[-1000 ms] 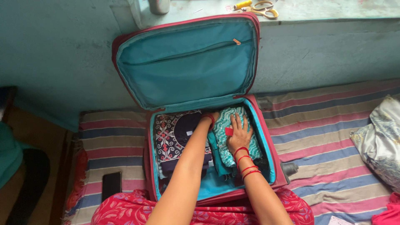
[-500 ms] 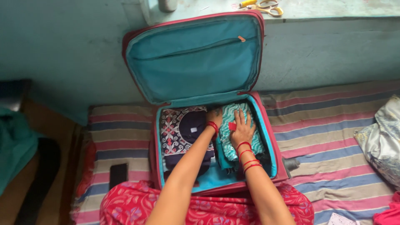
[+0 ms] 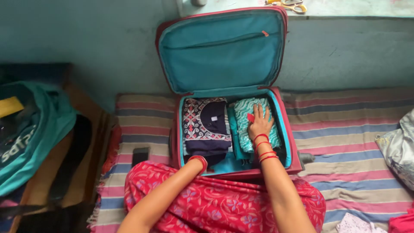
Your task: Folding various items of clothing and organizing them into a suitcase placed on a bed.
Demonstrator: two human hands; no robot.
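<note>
A red suitcase point(image 3: 290, 142) with teal lining lies open on a striped mat, and its lid point(image 3: 222, 51) leans against the wall. A dark navy embroidered garment point(image 3: 205, 127) is folded in the left half. A teal patterned garment point(image 3: 245, 129) is folded in the right half. My right hand point(image 3: 260, 123) rests flat on the teal garment, fingers spread, with red bangles on the wrist. My left hand point(image 3: 199, 163) is drawn back to the suitcase's front edge. Only its wrist and a red bangle show, and the fingers are hidden.
A black phone point(image 3: 140, 155) lies on the striped mat point(image 3: 353, 129) left of the suitcase. A teal bag point(image 3: 34, 125) sits on the floor at far left. Scissors point(image 3: 294, 5) lie on the ledge above. Pale cloth point(image 3: 399, 146) and red cloth point(image 3: 401, 224) are at right.
My left hand has pulled back out of the suitcase to its front edge. My right hand stays on the teal garment. The view has swung left, bringing the teal bag into sight.
</note>
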